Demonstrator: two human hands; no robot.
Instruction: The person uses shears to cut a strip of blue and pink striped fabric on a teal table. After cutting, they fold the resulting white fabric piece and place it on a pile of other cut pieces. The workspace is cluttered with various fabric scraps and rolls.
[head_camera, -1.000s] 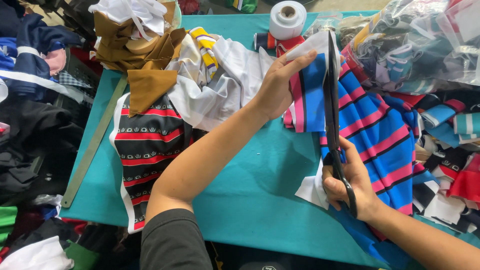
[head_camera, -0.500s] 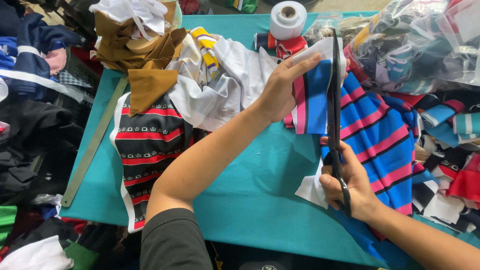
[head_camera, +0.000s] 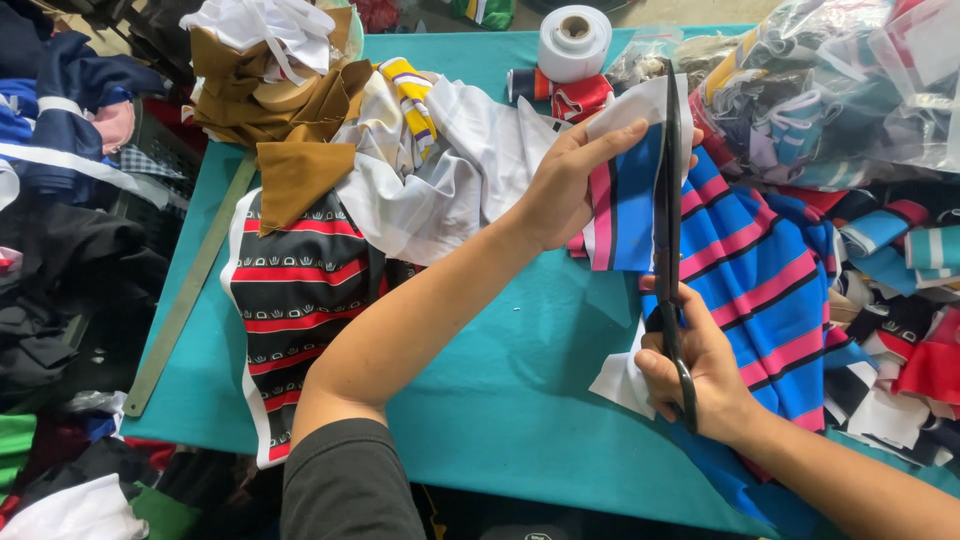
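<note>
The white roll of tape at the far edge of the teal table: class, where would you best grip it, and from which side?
Grip the white roll of tape around its curved outer wall, coming from above. It stands on end with its hollow core facing up, and red cloth crowds its near side, so the top is freest.

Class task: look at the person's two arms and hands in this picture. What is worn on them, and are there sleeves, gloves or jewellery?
The left hand is bare, with no glove, ring or watch showing. Its forearm is uncovered up to a short dark grey sleeve at the upper arm. The right hand is bare too, and its forearm shows no sleeve within the picture.
</note>
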